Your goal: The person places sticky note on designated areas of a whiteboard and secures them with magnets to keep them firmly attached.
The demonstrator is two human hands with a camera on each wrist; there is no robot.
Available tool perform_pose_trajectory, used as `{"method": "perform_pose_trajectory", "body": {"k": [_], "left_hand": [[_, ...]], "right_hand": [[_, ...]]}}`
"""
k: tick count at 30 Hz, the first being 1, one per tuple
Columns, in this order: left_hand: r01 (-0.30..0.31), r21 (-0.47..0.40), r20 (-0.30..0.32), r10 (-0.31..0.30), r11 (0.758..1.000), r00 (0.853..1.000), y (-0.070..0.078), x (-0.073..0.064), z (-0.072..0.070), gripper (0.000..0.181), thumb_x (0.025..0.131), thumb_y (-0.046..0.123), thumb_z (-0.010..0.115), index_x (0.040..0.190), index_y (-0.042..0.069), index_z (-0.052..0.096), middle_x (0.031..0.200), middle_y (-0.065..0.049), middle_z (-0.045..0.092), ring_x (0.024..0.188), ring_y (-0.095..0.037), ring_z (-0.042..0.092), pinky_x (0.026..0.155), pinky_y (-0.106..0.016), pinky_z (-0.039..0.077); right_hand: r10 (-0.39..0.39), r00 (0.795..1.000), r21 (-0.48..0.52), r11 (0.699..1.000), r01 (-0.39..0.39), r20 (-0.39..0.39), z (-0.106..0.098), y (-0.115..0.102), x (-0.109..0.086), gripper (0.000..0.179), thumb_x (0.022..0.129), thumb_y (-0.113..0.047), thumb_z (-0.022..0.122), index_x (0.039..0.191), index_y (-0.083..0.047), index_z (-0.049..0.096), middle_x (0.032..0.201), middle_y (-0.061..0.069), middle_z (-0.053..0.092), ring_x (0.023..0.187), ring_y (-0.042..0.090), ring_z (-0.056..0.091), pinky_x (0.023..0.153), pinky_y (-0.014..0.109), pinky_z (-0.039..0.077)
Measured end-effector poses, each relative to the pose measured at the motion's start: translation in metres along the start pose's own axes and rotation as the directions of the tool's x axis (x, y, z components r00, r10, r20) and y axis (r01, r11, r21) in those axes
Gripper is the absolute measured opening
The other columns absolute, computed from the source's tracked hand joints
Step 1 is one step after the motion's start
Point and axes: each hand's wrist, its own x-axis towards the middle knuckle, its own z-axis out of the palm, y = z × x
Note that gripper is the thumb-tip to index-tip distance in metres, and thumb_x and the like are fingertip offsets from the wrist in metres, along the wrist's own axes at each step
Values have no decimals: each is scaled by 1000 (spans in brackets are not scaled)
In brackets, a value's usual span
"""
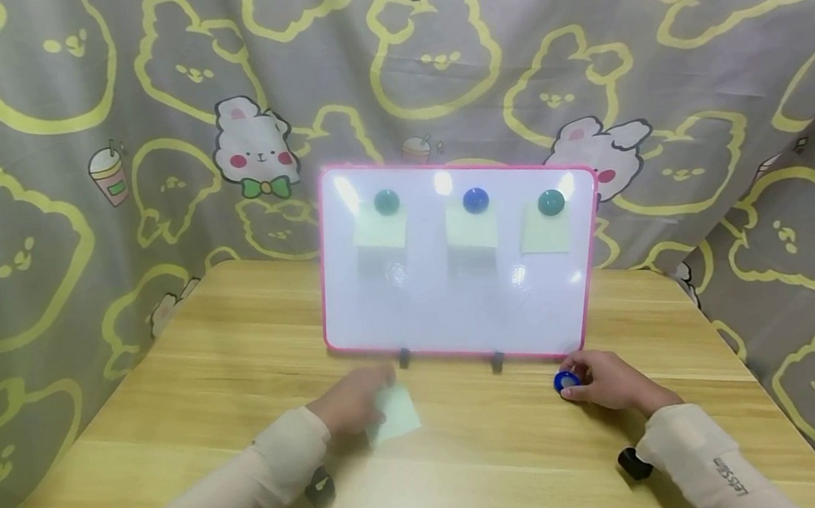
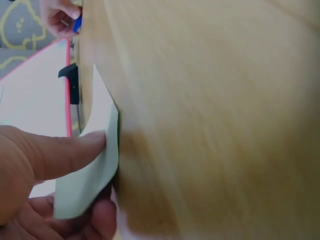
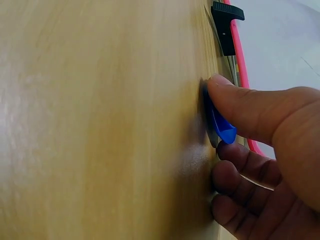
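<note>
My left hand (image 1: 354,400) pinches a pale green paper note (image 1: 398,413) between thumb and fingers, low over the table left of centre. In the left wrist view the note (image 2: 90,165) bends under the thumb. By the lower right corner of the whiteboard (image 1: 451,308), my right hand (image 1: 606,378) grips a round blue magnet (image 1: 567,381) by its rim; the right wrist view shows this magnet (image 3: 222,127) edge-on, close to the tabletop. Three pale notes hang on the pink-framed board: the left note (image 1: 380,228), middle note (image 1: 471,226) and right note (image 1: 545,228).
A green magnet (image 1: 386,202), a blue magnet (image 1: 475,200) and another green magnet (image 1: 551,202) top the notes. Black clips (image 1: 405,358) support the board's lower edge. Black objects show beside the left sleeve (image 1: 320,488) and right sleeve (image 1: 634,464). A patterned curtain (image 1: 325,62) surrounds the wooden table (image 1: 477,464).
</note>
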Motion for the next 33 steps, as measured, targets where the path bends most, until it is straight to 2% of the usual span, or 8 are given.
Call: {"method": "perform_pose_trajectory", "body": {"k": [2, 4, 7, 8, 14, 21, 27, 33], "left_hand": [[-14, -11, -23, 13, 1000, 1000, -3, 0, 0, 46, 66, -6, 68, 108, -3, 51, 99, -14, 57, 91, -27, 53, 82, -40, 46], [-33, -23, -50, 32, 999, 998, -6, 1, -1, 37, 65, -7, 67, 99, -3, 53, 89, -13, 56, 82, -26, 52, 75, -38, 46], [-55, -24, -75, 53, 998, 996, -11, 2, -1, 26, 65, -7, 66, 84, 4, 52, 76, -5, 50, 70, -19, 45, 63, -32, 42], [-59, -20, -80, 57, 998, 995, -12, 2, -1, 24, 65, -7, 66, 83, 4, 52, 76, -4, 50, 71, -18, 46, 63, -31, 42], [-22, -25, -81, 20, 999, 997, -16, 2, -5, 29, 70, -9, 60, 97, 2, 58, 92, -5, 58, 90, -24, 54, 80, -38, 45], [-1, -43, -127, -4, 999, 992, -17, 3, -8, 42, 70, -14, 56, 108, 2, 58, 102, -8, 58, 99, -27, 53, 87, -41, 44], [22, -68, -157, -32, 997, 987, -20, 2, -10, 38, 71, -12, 57, 104, 6, 59, 100, -3, 57, 96, -22, 51, 86, -39, 43], [26, -73, -182, -39, 997, 982, -22, 0, -14, 32, 74, -9, 60, 102, 6, 60, 98, -2, 56, 95, -23, 52, 86, -40, 44]], "right_hand": [[0, 1000, 0, 1000, 0, -9, 0, 0, 0, 29, 76, -27, 72, 97, -10, 60, 82, 0, 54, 71, 15, 48, 63, 29, 44], [-4, 1000, -1, 1000, 4, -15, 1, 1, 1, 30, 76, -28, 73, 96, -11, 59, 82, 0, 54, 71, 14, 49, 63, 30, 44], [-9, 1000, -3, 1000, 9, -30, 2, 2, 2, 29, 75, -27, 73, 95, -11, 58, 82, 0, 55, 71, 14, 49, 64, 30, 45], [-13, 999, -1, 1000, 13, -32, 2, 2, 2, 29, 75, -27, 73, 95, -11, 58, 82, 0, 55, 71, 14, 49, 64, 30, 45], [-39, 998, 5, 999, 40, -49, 3, 2, 2, 28, 78, -26, 70, 97, -10, 57, 80, -1, 55, 71, 15, 48, 63, 30, 44], [-79, 994, 23, 996, 81, -77, 2, -1, 0, 19, 85, -17, 63, 101, -10, 56, 72, -3, 52, 63, 13, 47, 56, 25, 42], [-114, 989, 22, 993, 116, -89, 2, -4, -1, 7, 87, -16, 60, 94, -14, 58, 65, -6, 50, 56, 9, 45, 53, 24, 39], [-111, 990, 7, 994, 112, -89, 0, -5, 0, 11, 86, -17, 61, 96, -12, 60, 62, -6, 49, 52, 8, 44, 50, 24, 40]]}}
